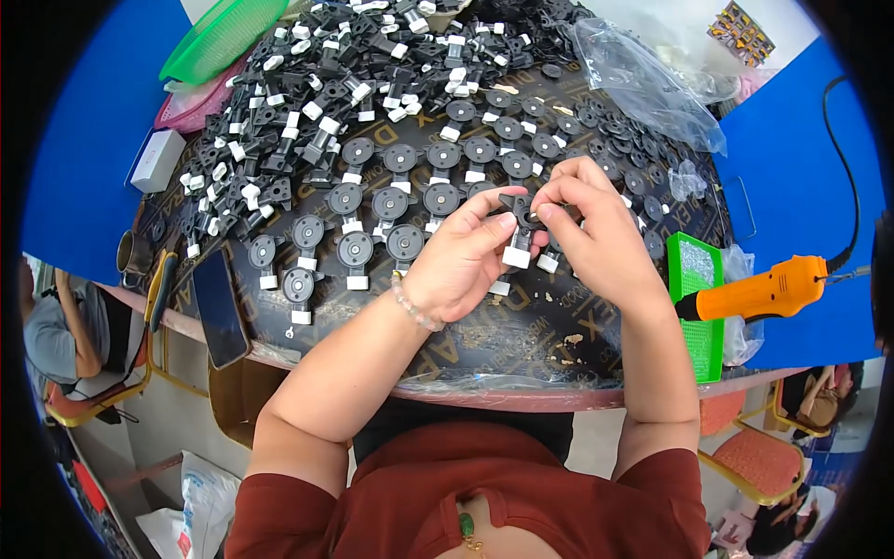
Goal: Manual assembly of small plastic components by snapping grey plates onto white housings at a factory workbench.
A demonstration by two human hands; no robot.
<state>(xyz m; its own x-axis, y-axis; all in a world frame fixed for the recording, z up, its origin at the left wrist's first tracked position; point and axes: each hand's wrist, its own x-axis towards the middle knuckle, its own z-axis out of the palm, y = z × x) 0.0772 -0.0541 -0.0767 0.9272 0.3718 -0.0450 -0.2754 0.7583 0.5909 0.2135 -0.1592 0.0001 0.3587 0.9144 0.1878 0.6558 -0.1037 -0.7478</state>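
Nearest the camera I saw the maroon shirt (484, 508), forearms rising from it to the table (521, 359). A heap of loose black-and-white parts (354, 56) covered the far side, with rows of laid-out black discs (391, 200) nearer. An orange power screwdriver (756, 291) lay to the right, a dark phone (220, 307) at the left edge. My left hand (456, 261) and right hand (596, 238) were both pinched on one black part with a white block (518, 233), held just above the rows at centre.
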